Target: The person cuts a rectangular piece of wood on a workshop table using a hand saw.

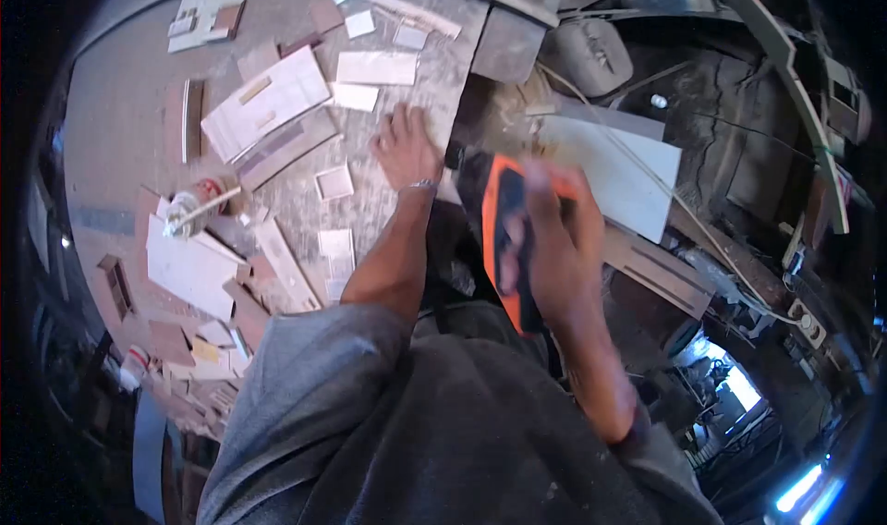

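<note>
My left hand point(407, 151) lies flat on the worktable point(420, 91) near its right edge, fingers spread. Beneath its edge, whether it presses on a wood piece is hard to make out. My right hand point(559, 248) is wrapped round an orange and black power drill point(495, 220), slightly blurred. The drill's dark nose points at the table edge, close beside my left hand. Left of that hand lies a small square wooden frame point(334, 182). Pale rectangular wood pieces point(376, 67) lie just beyond its fingertips.
A glue bottle point(196, 206) with a stick across it stands among wood offcuts on the left. A large pale board point(268, 100) lies further back. Right of the table are a white panel point(614, 169), a plastic jerrycan point(591, 55) and a cable ending in a socket strip point(809, 325).
</note>
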`<control>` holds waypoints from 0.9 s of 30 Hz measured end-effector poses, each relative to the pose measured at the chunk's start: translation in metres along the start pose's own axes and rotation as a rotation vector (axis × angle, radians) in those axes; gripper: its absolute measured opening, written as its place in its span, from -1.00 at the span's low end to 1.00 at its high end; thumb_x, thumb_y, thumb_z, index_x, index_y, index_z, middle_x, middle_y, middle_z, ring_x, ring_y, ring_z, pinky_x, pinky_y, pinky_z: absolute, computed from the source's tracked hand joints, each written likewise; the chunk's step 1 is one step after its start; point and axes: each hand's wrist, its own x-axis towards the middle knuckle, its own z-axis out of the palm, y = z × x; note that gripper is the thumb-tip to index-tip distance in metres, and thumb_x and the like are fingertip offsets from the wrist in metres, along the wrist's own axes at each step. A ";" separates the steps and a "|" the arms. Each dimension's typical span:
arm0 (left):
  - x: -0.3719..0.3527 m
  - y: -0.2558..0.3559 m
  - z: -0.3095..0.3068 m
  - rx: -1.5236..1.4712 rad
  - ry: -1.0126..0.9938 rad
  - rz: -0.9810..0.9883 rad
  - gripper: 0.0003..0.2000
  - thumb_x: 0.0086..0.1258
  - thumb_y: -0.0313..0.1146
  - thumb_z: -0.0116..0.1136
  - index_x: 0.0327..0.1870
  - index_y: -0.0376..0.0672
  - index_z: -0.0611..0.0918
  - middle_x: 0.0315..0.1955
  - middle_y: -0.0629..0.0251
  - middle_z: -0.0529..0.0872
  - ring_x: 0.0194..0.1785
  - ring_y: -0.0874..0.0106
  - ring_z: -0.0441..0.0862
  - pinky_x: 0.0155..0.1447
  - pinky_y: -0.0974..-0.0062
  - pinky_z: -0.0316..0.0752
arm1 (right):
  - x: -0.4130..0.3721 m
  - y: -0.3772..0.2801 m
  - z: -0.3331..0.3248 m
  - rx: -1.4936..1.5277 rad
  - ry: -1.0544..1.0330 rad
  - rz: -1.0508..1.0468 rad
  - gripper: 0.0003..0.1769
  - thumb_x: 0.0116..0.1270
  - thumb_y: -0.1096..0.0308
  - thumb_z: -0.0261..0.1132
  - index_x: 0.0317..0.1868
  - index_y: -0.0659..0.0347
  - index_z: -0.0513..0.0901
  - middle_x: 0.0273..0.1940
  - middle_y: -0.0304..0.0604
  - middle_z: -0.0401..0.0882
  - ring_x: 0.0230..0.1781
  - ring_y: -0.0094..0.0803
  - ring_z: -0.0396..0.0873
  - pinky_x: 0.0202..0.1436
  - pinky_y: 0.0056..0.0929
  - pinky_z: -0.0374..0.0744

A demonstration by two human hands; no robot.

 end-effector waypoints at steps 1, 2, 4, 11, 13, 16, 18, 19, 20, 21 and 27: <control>0.002 0.005 -0.001 -0.002 0.025 0.019 -0.57 0.46 -0.31 0.06 0.35 0.05 0.55 0.48 0.32 0.48 0.54 0.18 0.33 0.48 -0.02 0.19 | -0.007 -0.003 -0.009 0.000 0.033 -0.005 -0.63 0.73 0.02 0.15 0.07 0.18 0.64 -0.42 -0.29 0.55 -0.57 -0.59 0.49 -0.55 -0.49 0.46; 0.002 0.004 0.001 0.006 0.049 0.025 -0.58 0.45 -0.32 0.07 0.34 0.04 0.54 0.47 0.30 0.48 0.53 0.19 0.35 0.47 0.00 0.20 | -0.014 -0.006 -0.018 -0.001 0.065 -0.010 -0.61 0.73 0.01 0.15 0.09 0.18 0.64 -0.40 -0.29 0.57 -0.53 -0.59 0.50 -0.51 -0.49 0.48; -0.004 -0.004 0.002 0.033 0.067 0.043 -0.58 0.44 -0.32 0.08 0.33 0.03 0.53 0.45 0.29 0.48 0.52 0.21 0.36 0.45 0.02 0.22 | -0.025 -0.027 -0.024 0.258 0.028 0.109 -0.61 0.73 0.01 0.15 0.14 0.18 0.63 -0.39 -0.27 0.58 -0.53 -0.58 0.50 -0.50 -0.49 0.49; -0.001 -0.005 0.001 0.023 0.005 0.042 -0.53 0.43 -0.32 0.06 0.39 0.04 0.54 0.47 0.31 0.47 0.56 0.19 0.30 0.51 -0.06 0.13 | -0.014 0.002 -0.006 0.109 0.099 0.210 -0.62 0.72 -0.01 0.14 0.21 0.12 0.58 -0.47 -0.31 0.53 -0.74 -0.54 0.42 -0.70 -0.50 0.39; 0.007 -0.002 0.008 0.012 0.009 0.016 -0.53 0.43 -0.32 0.06 0.39 0.04 0.54 0.49 0.32 0.45 0.57 0.19 0.28 0.52 -0.06 0.12 | 0.027 0.051 0.007 0.046 0.109 0.064 -0.57 0.72 -0.05 0.13 0.21 0.13 0.57 -0.47 -0.30 0.52 -0.73 -0.52 0.44 -0.69 -0.50 0.39; 0.008 -0.005 0.009 0.016 0.005 0.026 -0.52 0.44 -0.31 0.06 0.40 0.08 0.53 0.52 0.34 0.42 0.59 0.21 0.24 0.52 -0.07 0.09 | 0.063 0.067 0.032 -0.078 0.046 0.001 -0.60 0.72 -0.02 0.14 0.17 0.14 0.56 -0.49 -0.33 0.47 -0.72 -0.54 0.43 -0.69 -0.50 0.38; -0.001 -0.004 0.008 0.029 -0.054 -0.009 -0.52 0.44 -0.31 0.06 0.40 0.10 0.53 0.52 0.35 0.41 0.59 0.21 0.24 0.52 -0.08 0.09 | 0.011 0.010 0.007 0.057 -0.001 0.068 -0.62 0.72 0.00 0.15 0.17 0.14 0.56 -0.49 -0.32 0.48 -0.71 -0.54 0.44 -0.69 -0.49 0.39; -0.014 -0.007 0.007 0.025 -0.043 -0.001 -0.53 0.41 -0.31 0.08 0.38 0.08 0.53 0.49 0.34 0.43 0.58 0.21 0.25 0.51 -0.06 0.11 | -0.012 -0.007 -0.002 0.124 -0.020 0.120 -0.63 0.72 0.01 0.15 0.17 0.14 0.56 -0.49 -0.31 0.48 -0.71 -0.54 0.44 -0.68 -0.49 0.39; -0.011 -0.006 0.008 0.014 0.000 0.009 -0.53 0.39 -0.32 0.11 0.36 0.06 0.53 0.46 0.32 0.45 0.56 0.21 0.27 0.50 -0.04 0.12 | 0.000 0.018 0.002 0.144 -0.002 0.085 -0.64 0.72 0.02 0.15 0.17 0.15 0.56 -0.49 -0.31 0.48 -0.71 -0.54 0.44 -0.69 -0.50 0.39; 0.000 -0.005 0.010 0.002 0.058 0.019 -0.53 0.36 -0.32 0.13 0.34 0.05 0.54 0.43 0.31 0.46 0.55 0.21 0.29 0.49 -0.02 0.14 | 0.028 0.062 0.010 0.168 0.014 0.036 -0.64 0.72 0.03 0.15 0.17 0.15 0.56 -0.49 -0.31 0.48 -0.71 -0.55 0.44 -0.69 -0.50 0.39; 0.000 -0.004 0.008 0.012 -0.028 -0.005 -0.53 0.44 -0.31 0.06 0.39 0.10 0.53 0.52 0.35 0.41 0.59 0.20 0.23 0.52 -0.06 0.09 | -0.007 0.006 0.005 0.102 -0.033 0.107 -0.64 0.69 0.02 0.22 0.17 0.14 0.56 -0.35 -0.31 0.55 -0.58 -0.60 0.46 -0.59 -0.51 0.47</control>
